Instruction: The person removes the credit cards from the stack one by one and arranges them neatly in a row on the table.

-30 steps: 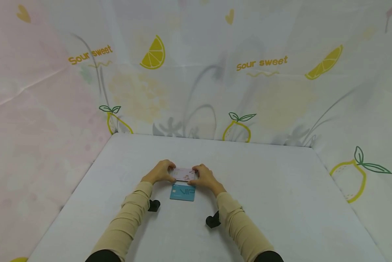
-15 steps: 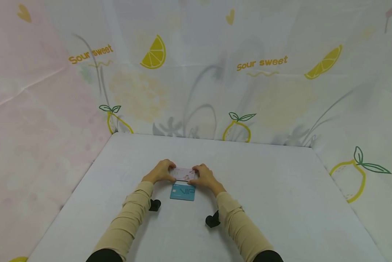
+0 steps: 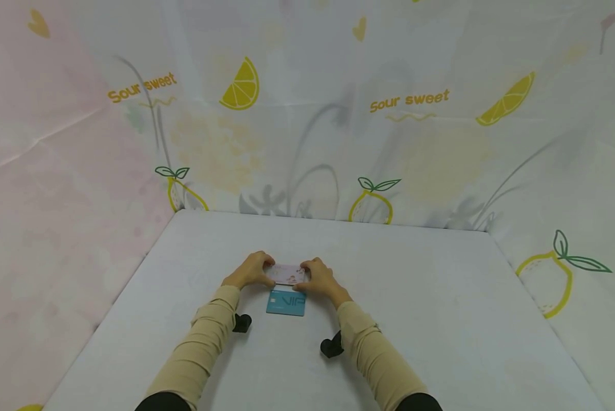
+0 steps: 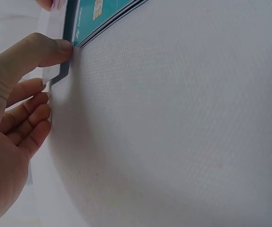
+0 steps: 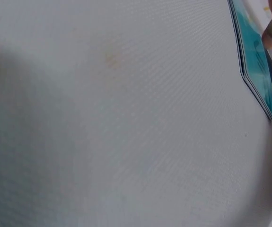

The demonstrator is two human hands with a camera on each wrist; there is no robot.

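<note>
A pale pink-and-white printed card (image 3: pixel 286 274) is held at its left end by my left hand (image 3: pixel 250 269) and at its right end by my right hand (image 3: pixel 321 278). Each thumb is on the near long edge, the other fingers toward the far side. Just nearer lies a teal VIP card (image 3: pixel 285 303); in the left wrist view its layered edges show a small stack of teal cards (image 4: pixel 91 21), close beside my left thumb (image 4: pixel 55 52). In the right wrist view the same teal stack (image 5: pixel 254 52) appears at the right edge, where most of my right hand is cut off.
A white tabletop (image 3: pixel 415 297) spreads around the cards. Behind and beside it hangs a lemon-patterned cloth (image 3: pixel 307 142). A black object (image 3: pixel 242 323) sits at my left wrist and another black object (image 3: pixel 332 346) at my right wrist.
</note>
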